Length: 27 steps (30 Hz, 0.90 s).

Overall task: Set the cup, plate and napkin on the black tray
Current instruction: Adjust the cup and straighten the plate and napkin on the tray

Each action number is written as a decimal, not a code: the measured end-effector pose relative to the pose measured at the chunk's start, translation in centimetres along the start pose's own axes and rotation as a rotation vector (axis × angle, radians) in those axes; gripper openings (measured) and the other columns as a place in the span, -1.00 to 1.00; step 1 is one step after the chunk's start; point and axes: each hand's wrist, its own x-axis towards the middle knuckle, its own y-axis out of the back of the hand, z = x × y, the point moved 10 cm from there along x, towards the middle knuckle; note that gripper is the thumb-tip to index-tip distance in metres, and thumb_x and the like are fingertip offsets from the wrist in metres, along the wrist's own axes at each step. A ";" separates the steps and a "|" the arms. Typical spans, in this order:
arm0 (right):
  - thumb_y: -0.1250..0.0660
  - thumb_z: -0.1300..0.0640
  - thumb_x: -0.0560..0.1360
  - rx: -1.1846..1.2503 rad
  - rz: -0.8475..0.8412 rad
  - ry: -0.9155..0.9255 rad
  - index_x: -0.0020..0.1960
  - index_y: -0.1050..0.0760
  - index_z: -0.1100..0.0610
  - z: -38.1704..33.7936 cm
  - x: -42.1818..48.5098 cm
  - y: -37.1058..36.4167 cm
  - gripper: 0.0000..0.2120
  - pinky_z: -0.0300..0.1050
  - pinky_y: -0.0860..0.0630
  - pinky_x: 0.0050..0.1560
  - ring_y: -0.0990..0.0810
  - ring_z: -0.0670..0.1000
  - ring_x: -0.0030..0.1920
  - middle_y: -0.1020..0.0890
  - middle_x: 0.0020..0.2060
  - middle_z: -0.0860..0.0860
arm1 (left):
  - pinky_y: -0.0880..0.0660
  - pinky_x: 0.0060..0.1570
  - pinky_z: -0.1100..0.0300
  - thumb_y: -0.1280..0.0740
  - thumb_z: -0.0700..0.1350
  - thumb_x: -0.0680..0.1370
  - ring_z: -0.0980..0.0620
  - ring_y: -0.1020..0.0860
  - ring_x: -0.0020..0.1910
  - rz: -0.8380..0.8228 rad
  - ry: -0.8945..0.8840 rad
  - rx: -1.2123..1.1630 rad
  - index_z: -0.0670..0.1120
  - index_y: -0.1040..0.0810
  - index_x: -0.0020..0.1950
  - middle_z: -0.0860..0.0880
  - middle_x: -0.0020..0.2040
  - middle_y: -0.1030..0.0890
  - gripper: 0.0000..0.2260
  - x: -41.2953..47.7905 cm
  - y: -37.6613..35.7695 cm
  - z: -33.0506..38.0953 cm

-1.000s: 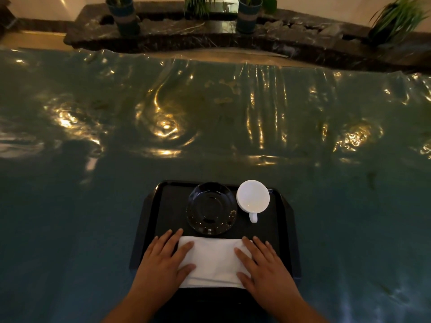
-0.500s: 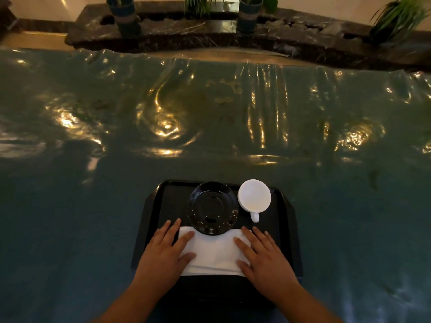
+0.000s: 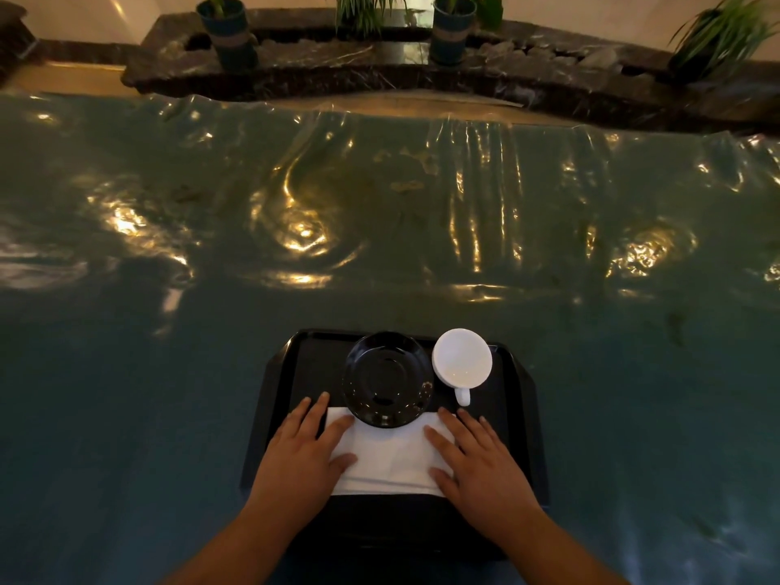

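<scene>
The napkin (image 3: pixel 390 456) has been slid up under the plate (image 3: pixel 387 380) on the black tray (image 3: pixel 513 399). It is pressed flat by both hands, left (image 3: pixel 306 451) and right (image 3: pixel 479 460), fingers spread. The cup (image 3: pixel 462 360) is set beside the plate.

The tray (image 3: pixel 521 415) sits on the counter (image 3: pixel 126 394) at its near edge. On it, the saucer (image 3: pixel 387 380) lies left of the cup (image 3: pixel 461 360), nearly touching. The napkin (image 3: pixel 392 458) lies nearer, its far edge under the saucer, one hand on each end.
</scene>
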 end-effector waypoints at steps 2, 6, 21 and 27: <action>-0.14 -0.23 0.62 0.002 0.000 -0.002 0.55 -0.28 -0.11 -0.2 0.0 0.3 -0.47 0.11 -0.06 0.53 -0.28 0.12 0.54 -0.30 0.57 0.00 | -0.47 0.37 -0.17 -0.13 0.36 0.53 -0.22 -0.36 0.52 -0.012 0.001 -0.004 0.20 -0.47 0.45 -0.13 0.57 -0.39 -0.46 0.1 0.3 0.1; -0.21 -0.18 0.51 -0.024 -0.028 -0.021 0.47 -0.40 -0.07 -0.6 0.4 1.3 -0.45 0.13 -0.37 0.42 -0.45 0.14 0.43 -0.44 0.48 0.03 | -0.54 0.28 -0.16 -0.19 0.33 0.48 -0.26 -0.45 0.45 -0.056 -0.020 0.011 0.19 -0.49 0.41 -0.16 0.51 -0.47 -0.47 0.3 0.9 0.4; -0.27 -0.16 0.52 0.098 0.308 -0.012 0.07 -0.60 -0.09 -2.5 3.5 17.2 -0.76 -0.16 -0.55 0.08 -0.54 -0.11 0.00 -0.63 -0.03 -0.18 | -0.32 0.48 -0.02 -0.12 0.43 0.48 -0.07 -0.34 0.52 0.119 0.026 -0.147 0.12 -0.42 0.52 0.00 0.58 -0.37 -0.31 2.6 13.2 1.7; -0.17 -0.26 0.58 0.042 0.393 -0.039 0.30 -0.58 -0.02 -1.6 5.4 23.6 -0.53 -0.09 -0.46 0.28 -0.49 -0.04 0.26 -0.61 0.22 -0.11 | -0.16 0.56 0.03 -0.08 0.49 0.50 -0.03 -0.25 0.58 0.241 0.006 -0.167 0.14 -0.31 0.58 0.02 0.63 -0.28 -0.26 3.8 20.4 2.9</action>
